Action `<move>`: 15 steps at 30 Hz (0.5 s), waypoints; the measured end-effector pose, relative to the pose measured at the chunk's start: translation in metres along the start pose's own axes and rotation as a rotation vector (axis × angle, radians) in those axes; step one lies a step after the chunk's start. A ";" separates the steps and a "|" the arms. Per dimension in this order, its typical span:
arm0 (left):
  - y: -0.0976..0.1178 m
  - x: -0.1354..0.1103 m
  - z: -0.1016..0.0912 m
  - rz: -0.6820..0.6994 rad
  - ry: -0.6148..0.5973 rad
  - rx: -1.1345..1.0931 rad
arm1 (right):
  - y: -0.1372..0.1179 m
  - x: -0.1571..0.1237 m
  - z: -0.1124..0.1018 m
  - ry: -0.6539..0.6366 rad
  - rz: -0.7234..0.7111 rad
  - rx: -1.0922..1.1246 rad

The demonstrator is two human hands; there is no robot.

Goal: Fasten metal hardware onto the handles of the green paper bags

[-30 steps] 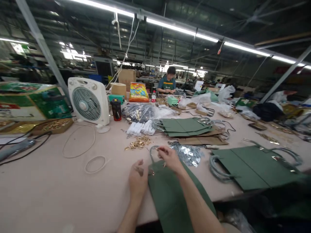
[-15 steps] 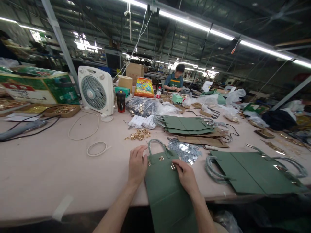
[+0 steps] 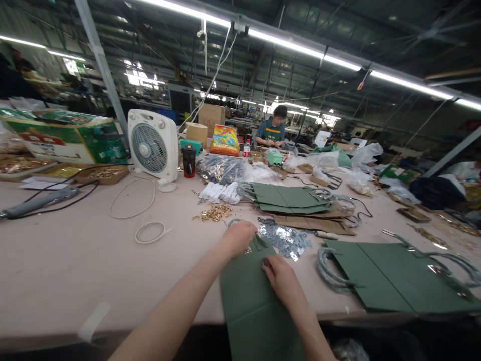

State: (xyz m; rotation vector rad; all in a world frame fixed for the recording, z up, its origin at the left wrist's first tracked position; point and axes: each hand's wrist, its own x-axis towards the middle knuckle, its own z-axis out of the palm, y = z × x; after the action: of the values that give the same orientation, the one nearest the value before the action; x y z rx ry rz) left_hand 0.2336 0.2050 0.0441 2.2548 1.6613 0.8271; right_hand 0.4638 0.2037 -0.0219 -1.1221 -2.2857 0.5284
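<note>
A flat green handbag piece [image 3: 251,301] lies lengthwise over the table's front edge, partly hanging off it. My left hand [image 3: 240,238] reaches across its top end, fingers curled over the rounded handle [image 3: 233,221], which is mostly covered. A small gold plate [image 3: 247,250] shows just below that hand. My right hand [image 3: 283,281] rests at the piece's right edge, fingers bent and pinched over a metal fitting, of which only a bit is visible. Beyond the handle lies a heap of gold hardware [image 3: 216,212]; silver metal plates [image 3: 287,238] are spread to the right.
More green bag pieces lie stacked [image 3: 289,198] behind and flat on the right [image 3: 391,271]. A white fan [image 3: 152,145], a dark tumbler [image 3: 189,161] and a cord loop [image 3: 150,233] are at left. Across the table a co-worker [image 3: 271,131] sits with hands together.
My left hand has moved from the piece's left edge up and right, over the handle. My right hand has shifted slightly down and now covers the gold fitting. The camera view has tilted slightly.
</note>
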 end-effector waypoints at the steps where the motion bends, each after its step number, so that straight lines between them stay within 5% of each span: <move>1: -0.001 0.009 0.006 -0.007 -0.039 -0.009 | 0.003 0.000 0.003 0.029 -0.007 -0.022; 7: -0.010 0.043 0.039 -0.048 -0.126 -0.016 | 0.024 0.003 0.016 0.214 0.043 0.012; 15: -0.002 0.077 0.042 0.028 -0.269 0.020 | 0.029 0.012 0.026 0.214 0.045 0.196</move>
State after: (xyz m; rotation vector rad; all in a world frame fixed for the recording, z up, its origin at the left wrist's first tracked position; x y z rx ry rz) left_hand 0.2707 0.2837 0.0325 2.2889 1.5242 0.4877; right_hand 0.4587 0.2277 -0.0549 -1.0805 -1.9838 0.6044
